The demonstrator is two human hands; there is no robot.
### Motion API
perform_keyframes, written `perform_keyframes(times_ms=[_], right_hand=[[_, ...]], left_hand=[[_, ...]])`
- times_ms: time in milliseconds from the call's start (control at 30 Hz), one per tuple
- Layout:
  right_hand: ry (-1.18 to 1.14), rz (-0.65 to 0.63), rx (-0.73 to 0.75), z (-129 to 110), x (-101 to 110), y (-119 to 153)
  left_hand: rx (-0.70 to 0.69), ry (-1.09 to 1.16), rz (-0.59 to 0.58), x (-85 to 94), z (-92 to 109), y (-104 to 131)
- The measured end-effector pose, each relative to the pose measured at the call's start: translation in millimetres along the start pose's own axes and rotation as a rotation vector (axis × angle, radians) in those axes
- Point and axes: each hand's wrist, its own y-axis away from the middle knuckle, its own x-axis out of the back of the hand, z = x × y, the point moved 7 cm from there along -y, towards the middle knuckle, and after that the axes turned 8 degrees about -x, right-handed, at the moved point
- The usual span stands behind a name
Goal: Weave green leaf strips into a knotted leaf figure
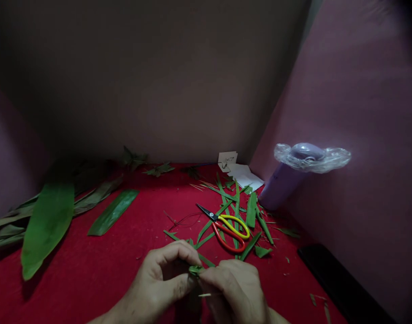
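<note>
Two hands pinch one leaf.

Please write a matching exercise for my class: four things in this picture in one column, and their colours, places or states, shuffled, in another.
1. Scissors
2. Bottle
3. Folded green leaf
4. Loose sheets

A. White
B. Held in the fingers of the left hand and right hand
C. One yellow handle, one red
D. Clear plastic around its top

Pairs: 1-C, 2-D, 3-B, 4-A

Open scissors block the way beyond the fingers.
</note>
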Motion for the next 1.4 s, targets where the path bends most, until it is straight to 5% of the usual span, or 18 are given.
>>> perform_keyframes(times_ms=[367,500,700,1167,1400], right_hand=[[-0.145,0.013,-0.283,15,-3,4],[-0.279,-0.078,-0.479,26,-15,11],[-0.481,-0.139,-0.702,38,-26,19],[-0.321,-0.057,-0.576,31,-19,15],[-0.275,-0.009,-0.73,36,-23,20]], left_hand=[[0.148,0.125,0.112,0.1,-10,5],[0.143,0.099,0.142,2.8,-11,5],[0.129,0.045,0.087,1.8,-14,5],[0.17,0.022,0.164,5.9,-18,6],[0.212,0.018,0.253,8.0,-24,9]])
